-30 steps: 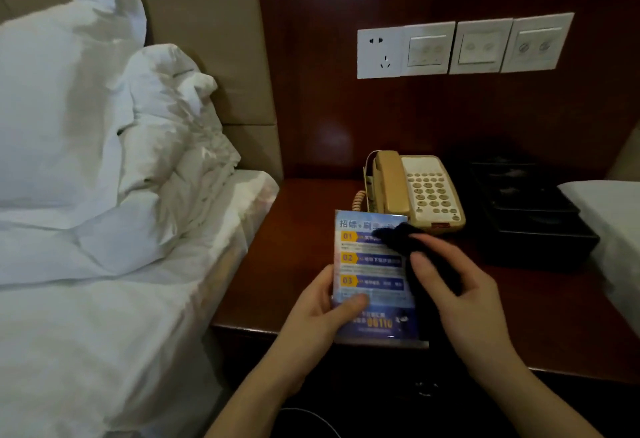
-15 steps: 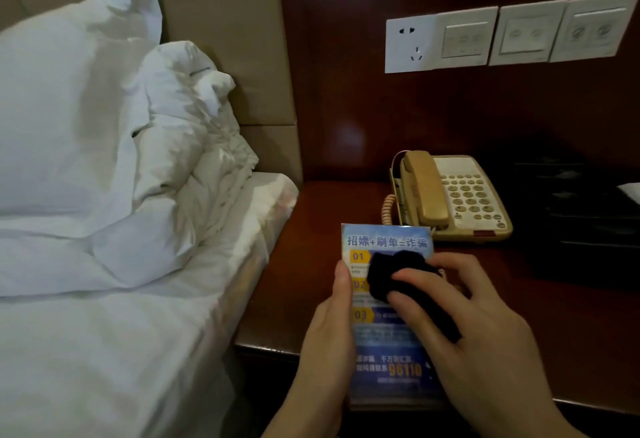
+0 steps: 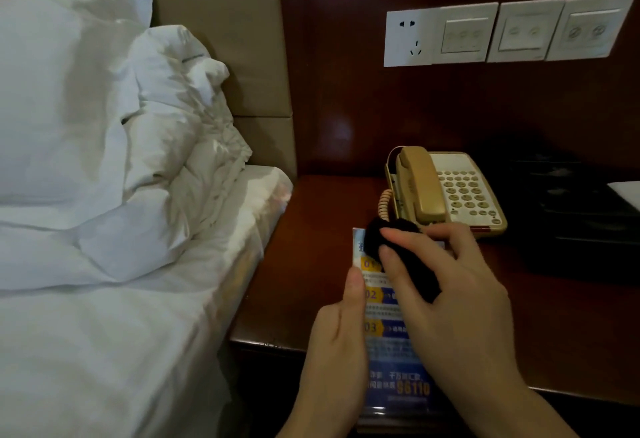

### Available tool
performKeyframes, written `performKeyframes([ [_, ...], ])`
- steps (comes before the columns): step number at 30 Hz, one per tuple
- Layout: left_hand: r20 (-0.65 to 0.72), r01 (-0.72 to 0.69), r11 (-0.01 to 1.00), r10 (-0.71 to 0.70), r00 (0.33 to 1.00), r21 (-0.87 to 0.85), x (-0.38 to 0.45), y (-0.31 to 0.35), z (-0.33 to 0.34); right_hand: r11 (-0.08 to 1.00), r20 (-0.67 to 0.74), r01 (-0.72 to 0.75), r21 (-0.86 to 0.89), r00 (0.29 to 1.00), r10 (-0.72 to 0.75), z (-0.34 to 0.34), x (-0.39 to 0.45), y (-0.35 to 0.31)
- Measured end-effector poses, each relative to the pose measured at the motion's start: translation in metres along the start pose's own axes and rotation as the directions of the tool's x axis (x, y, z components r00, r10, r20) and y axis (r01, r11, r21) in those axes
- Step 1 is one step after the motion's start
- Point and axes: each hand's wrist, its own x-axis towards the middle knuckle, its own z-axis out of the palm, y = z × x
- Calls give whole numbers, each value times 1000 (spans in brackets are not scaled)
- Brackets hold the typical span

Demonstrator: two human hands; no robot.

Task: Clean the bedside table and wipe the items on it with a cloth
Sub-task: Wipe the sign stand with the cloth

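From the head camera, your left hand [image 3: 337, 344] grips the left edge of the blue printed notice card in its clear stand [image 3: 384, 340], thumb laid along the front, holding it tilted above the near edge of the dark red-brown wooden bedside table [image 3: 322, 264]. Your right hand [image 3: 446, 295] pinches the bunched black cloth [image 3: 388, 236] and presses it on the card's top, at about 12 o'clock from your left thumb. The beige corded telephone [image 3: 446, 191] sits just beyond at 12 o'clock, and a black tray [image 3: 581, 223] lies at 2 o'clock, too dark to read.

The step in hand looks like wiping the card face. Draw the cloth down in straight overlapping strokes, brace the back with your left fingers so it does not flex, and shift your thumb to reach the strip beneath it. The phone and tabletop likely remain.
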Motion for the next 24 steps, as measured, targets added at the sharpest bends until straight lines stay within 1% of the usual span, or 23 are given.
performKeyframes([
  [2,-22,-67,996,68,997,57,-3,2,-1,998,66,48,51,996,-51,3,-1,-6],
  [4,-21,-83,994,85,996,74,-3,2,-3,995,79,72,65,994,-77,2,1,-4],
  [5,-13,-72,996,73,997,51,-3,1,-4,996,61,64,60,996,-68,0,2,0],
  [7,8,-25,1000,25,1000,-1,-3,2,-7,999,28,1,51,1000,-2,-4,5,9],
  [9,28,1,1000,-1,1000,-5,-4,1,-9,996,20,-77,40,997,76,-7,7,17],
  [10,36,2,1000,-2,999,3,-4,2,-9,996,16,-85,30,996,85,-7,7,17],
  [13,35,-63,993,60,998,96,-5,0,-5,1000,24,16,10,1000,-16,-5,1,3],
  [15,-42,-112,974,123,992,195,-6,-1,-2,996,56,84,15,995,-85,-3,-2,-4],
  [16,-55,-127,968,142,988,218,-7,0,-1,995,63,96,23,993,-97,-3,-1,-4],
  [18,-15,-123,976,128,992,180,-8,0,-1,996,53,78,52,995,-81,-4,1,1],
  [21,3,-26,998,26,1000,54,-6,1,-5,998,45,-18,59,999,15,-5,5,14],
  [22,5,-11,999,10,1000,40,-7,2,-6,998,44,-47,46,998,45,-5,5,17],
  [24,19,-6,999,5,1000,47,-6,1,-6,998,33,-57,27,998,56,-6,4,18],
])
